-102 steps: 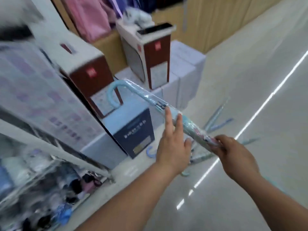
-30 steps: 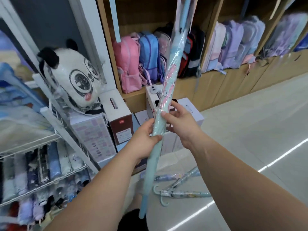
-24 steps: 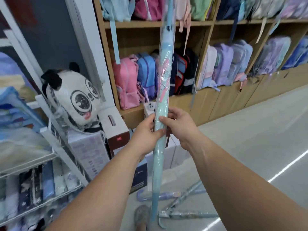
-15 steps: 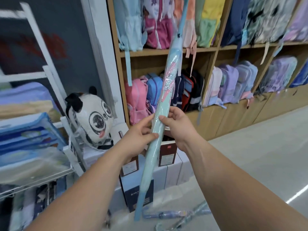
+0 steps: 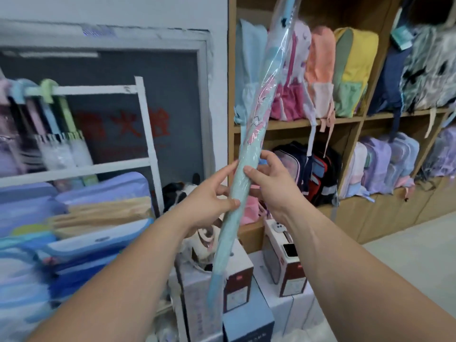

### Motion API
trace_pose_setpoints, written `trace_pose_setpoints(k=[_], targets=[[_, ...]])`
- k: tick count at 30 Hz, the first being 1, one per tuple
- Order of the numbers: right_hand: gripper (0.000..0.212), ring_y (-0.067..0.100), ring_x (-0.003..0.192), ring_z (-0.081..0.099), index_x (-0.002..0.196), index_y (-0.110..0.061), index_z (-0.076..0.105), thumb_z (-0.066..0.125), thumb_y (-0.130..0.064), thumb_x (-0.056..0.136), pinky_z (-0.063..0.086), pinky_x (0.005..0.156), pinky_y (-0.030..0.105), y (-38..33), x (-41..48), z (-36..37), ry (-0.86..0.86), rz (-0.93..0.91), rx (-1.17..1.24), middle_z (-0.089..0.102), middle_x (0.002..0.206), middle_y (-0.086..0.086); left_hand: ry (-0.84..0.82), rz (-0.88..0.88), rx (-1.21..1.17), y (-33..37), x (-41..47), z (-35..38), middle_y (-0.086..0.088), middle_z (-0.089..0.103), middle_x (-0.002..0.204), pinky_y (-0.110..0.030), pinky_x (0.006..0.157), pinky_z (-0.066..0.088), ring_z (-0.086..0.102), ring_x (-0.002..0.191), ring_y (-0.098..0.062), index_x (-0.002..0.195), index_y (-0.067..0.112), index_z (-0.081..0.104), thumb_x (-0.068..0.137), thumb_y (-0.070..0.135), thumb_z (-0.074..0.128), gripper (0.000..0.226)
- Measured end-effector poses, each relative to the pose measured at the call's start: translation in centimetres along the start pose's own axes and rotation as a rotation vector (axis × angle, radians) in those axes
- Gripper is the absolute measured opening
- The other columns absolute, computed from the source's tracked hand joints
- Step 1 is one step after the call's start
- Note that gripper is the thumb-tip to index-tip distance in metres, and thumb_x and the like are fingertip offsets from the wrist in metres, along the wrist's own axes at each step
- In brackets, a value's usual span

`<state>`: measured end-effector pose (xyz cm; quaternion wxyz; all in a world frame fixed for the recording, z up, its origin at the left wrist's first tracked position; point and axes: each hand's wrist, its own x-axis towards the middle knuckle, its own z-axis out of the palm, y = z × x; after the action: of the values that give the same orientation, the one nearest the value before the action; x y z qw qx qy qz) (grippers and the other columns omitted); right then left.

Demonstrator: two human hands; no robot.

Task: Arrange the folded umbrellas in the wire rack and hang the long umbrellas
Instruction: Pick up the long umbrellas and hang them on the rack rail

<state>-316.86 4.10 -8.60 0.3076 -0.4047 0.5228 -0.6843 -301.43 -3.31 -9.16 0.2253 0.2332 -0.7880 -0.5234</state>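
A long light-blue umbrella (image 5: 251, 134) in clear plastic wrap stands nearly upright in front of me, its top running out of the frame and its tip low over the boxes. My left hand (image 5: 209, 196) grips its shaft from the left. My right hand (image 5: 269, 178) holds it from the right, just above. At the upper left, several long umbrellas (image 5: 51, 124) hang by their curved handles from the white rack's top bar (image 5: 98, 90). The wire rack with folded umbrellas is out of view.
Flat packaged goods (image 5: 74, 230) are stacked on the rack's shelf at left. Boxes (image 5: 237, 280) stand on the floor below the umbrella's tip. A wooden shelf unit (image 5: 345, 119) full of backpacks fills the right side. Pale floor (image 5: 419, 255) shows at lower right.
I have lifted the umbrella from near the floor to upright. My view rose from the floor and low shelves to the rack's top bar; the umbrellas on the floor left the frame.
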Motion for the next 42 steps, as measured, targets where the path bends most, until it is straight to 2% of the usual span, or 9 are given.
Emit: trace_pose_setpoints(k=[8,12,18,21,25,29,34,38,42], targets=[[0.04,0.023,0.093,0.07,0.132,-0.022,0.059,0.065,-0.008,0.095,0.059,0.073,0.032,-5.5,6.2,8.8,0.001,-0.202,-0.121,0.065,0.112,0.024,0.033,0.192,-0.092,1.9,2.0,-10.0,-0.001,0.076,0.106,-0.034,0.068,0.06,0.073,0.09,-0.023,0.154,0.052,0.022,0.093,-0.011,0.058,0.095],[0.053,0.029,0.1,0.071,0.133,-0.043,0.053,0.068,-0.013,0.092,0.061,0.084,0.046,-7.3,8.4,11.7,-0.047,-0.27,-0.212,0.066,0.112,0.02,0.139,0.302,-0.109,3.1,4.0,-13.4,-0.002,0.074,0.119,-0.025,0.081,0.058,0.072,0.104,-0.012,0.157,0.043,0.022,0.092,-0.016,0.056,0.094],[0.057,0.009,0.086,0.068,0.145,-0.046,0.044,0.057,-0.012,0.101,0.062,0.078,0.034,-8.7,12.0,14.3,-0.151,-0.342,-0.289,0.066,0.085,-0.008,0.253,0.387,-0.085,6.0,6.1,-18.3,0.002,0.071,0.127,-0.039,0.096,0.056,0.069,0.115,-0.012,0.157,0.048,0.018,0.095,-0.01,0.058,0.094],[0.062,0.01,0.085,0.069,0.149,-0.047,0.039,0.055,-0.01,0.101,0.063,0.074,0.035,-9.9,14.2,15.8,-0.228,-0.378,-0.279,0.065,0.091,-0.003,0.31,0.398,-0.023,7.6,6.6,-20.6,0.004,0.072,0.124,-0.046,0.088,0.06,0.071,0.11,-0.017,0.155,0.052,0.017,0.096,-0.006,0.06,0.094],[0.065,0.034,0.098,0.069,0.149,-0.045,0.039,0.056,-0.006,0.1,0.062,0.076,0.051,-10.8,17.4,17.7,-0.29,-0.425,-0.266,0.064,0.097,0.006,0.3,0.303,0.084,9.0,6.8,-23.0,0.003,0.069,0.124,-0.057,0.082,0.061,0.073,0.102,-0.031,0.151,0.063,0.01,0.093,0.001,0.067,0.102],[0.067,0.038,0.098,0.068,0.145,-0.053,0.04,0.056,-0.008,0.098,0.059,0.081,0.056,-10.9,20.6,19.7,-0.31,-0.478,-0.271,0.063,0.102,0.015,0.232,0.191,0.193,9.3,6.9,-24.5,0.003,0.063,0.129,-0.054,0.075,0.062,0.074,0.1,-0.022,0.145,0.072,-0.001,0.088,-0.007,0.069,0.12],[0.075,0.031,0.097,0.069,0.156,-0.042,0.02,0.055,-0.009,0.099,0.061,0.084,0.046,-12.1,23.8,22.3,-0.307,-0.479,-0.244,0.066,0.104,0.016,0.364,0.206,0.199,9.9,8.0,-26.9,-0.004,0.068,0.122,-0.043,0.068,0.062,0.075,0.094,-0.026,0.151,0.063,0.003,0.089,-0.007,0.066,0.113],[0.061,0.024,0.095,0.073,0.15,-0.036,0.04,0.055,-0.006,0.099,0.062,0.078,0.05,-13.3,25.8,24.6,-0.366,-0.478,-0.189,0.067,0.101,0.008,0.401,0.226,0.206,10.2,8.6,-29.9,-0.003,0.068,0.125,-0.052,0.073,0.063,0.074,0.101,-0.029,0.15,0.064,0.005,0.09,-0.006,0.065,0.11],[0.071,0.019,0.09,0.074,0.151,-0.039,0.036,0.061,-0.003,0.095,0.063,0.08,0.044,-14.2,27.3,27.7,-0.405,-0.513,-0.19,0.063,0.115,0.005,0.431,0.283,0.2,10.3,9.0,-33.5,0.004,0.064,0.131,-0.045,0.073,0.063,0.074,0.098,-0.026,0.151,0.062,0.007,0.09,-0.012,0.062,0.111]])
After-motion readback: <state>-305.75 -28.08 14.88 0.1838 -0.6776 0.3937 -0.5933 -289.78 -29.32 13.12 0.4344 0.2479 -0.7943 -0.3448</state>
